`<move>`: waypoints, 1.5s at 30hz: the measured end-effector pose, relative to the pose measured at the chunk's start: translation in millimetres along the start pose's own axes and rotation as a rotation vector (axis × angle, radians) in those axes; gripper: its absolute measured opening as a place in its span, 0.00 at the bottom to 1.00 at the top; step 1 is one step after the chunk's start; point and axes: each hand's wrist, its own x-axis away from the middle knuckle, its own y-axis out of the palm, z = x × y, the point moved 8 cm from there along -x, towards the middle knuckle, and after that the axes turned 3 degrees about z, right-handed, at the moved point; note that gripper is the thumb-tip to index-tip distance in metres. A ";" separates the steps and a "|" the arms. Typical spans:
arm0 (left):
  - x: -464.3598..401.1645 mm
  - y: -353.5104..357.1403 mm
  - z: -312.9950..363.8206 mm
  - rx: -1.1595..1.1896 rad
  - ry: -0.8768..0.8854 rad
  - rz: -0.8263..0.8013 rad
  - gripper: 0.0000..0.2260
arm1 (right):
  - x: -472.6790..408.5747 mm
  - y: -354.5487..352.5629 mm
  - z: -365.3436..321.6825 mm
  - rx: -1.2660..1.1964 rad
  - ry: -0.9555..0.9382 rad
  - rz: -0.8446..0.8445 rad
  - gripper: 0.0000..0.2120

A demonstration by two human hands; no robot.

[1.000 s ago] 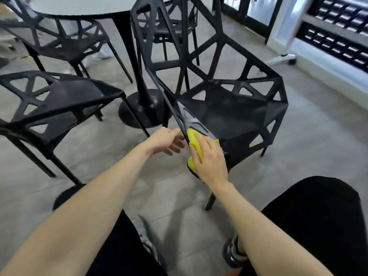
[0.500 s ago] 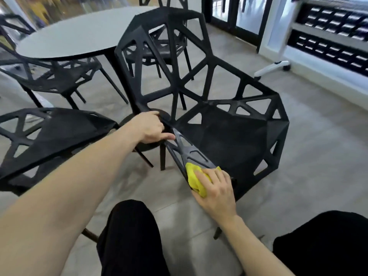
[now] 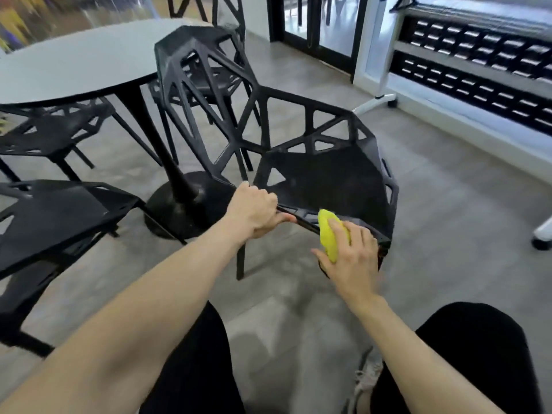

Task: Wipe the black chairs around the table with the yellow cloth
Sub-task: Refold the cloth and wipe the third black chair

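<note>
2 hands are being used on 1 black chair in the head view, the only view given. The near rim of the seat is being gripped by the left hand, its fingers curled over the edge and the thumb tucked beneath. Just to the right of those fingers, the yellow cloth is being pressed against the same rim by the right hand; its fingers are being kept nearly straight and spread flat over the cloth, with the thumb out to the side, so nothing is being pinched.

The step in hand is judged to be the wiping of this chair's front edge while the frame is being steadied. Beyond the fingertips, the seat and the open lattice back are probably being left for the next strokes. 3 other chairs, 1 at the near left, are being left for later around the table.
</note>
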 end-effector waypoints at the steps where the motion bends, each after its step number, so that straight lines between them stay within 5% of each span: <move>1: -3.0 -8.1 16.4 0.029 -0.018 -0.017 0.37 | -6.8 -3.9 -6.9 0.030 0.002 0.003 0.35; 5: 2.3 -39.4 31.6 0.366 -0.024 -0.012 0.24 | -34.2 -8.8 -27.0 0.069 -0.014 -0.015 0.33; 9: 22.8 -104.7 -46.4 0.089 0.020 0.381 0.16 | -45.4 -10.7 -50.6 -0.012 -0.021 -0.028 0.31; 14: 5.5 -158.9 -171.6 0.067 -0.076 0.496 0.20 | -79.4 -17.9 -102.6 -0.222 -0.120 0.028 0.28; 20: -66.8 -149.4 -289.8 0.211 -0.009 0.245 0.27 | -144.7 -70.0 -197.2 -0.471 -0.171 0.140 0.28; 29: -125.9 -108.9 -290.3 0.079 0.364 -0.060 0.34 | -233.3 -59.9 -264.5 -0.077 0.005 -0.347 0.27; 38: -66.5 -108.2 -260.8 0.364 0.197 0.052 0.24 | -204.2 -74.1 -233.6 -0.109 -0.150 -0.627 0.24; 45: -35.8 -141.7 -190.4 0.387 0.044 -0.117 0.24 | -203.1 -117.0 -135.0 -0.081 -0.350 -0.786 0.25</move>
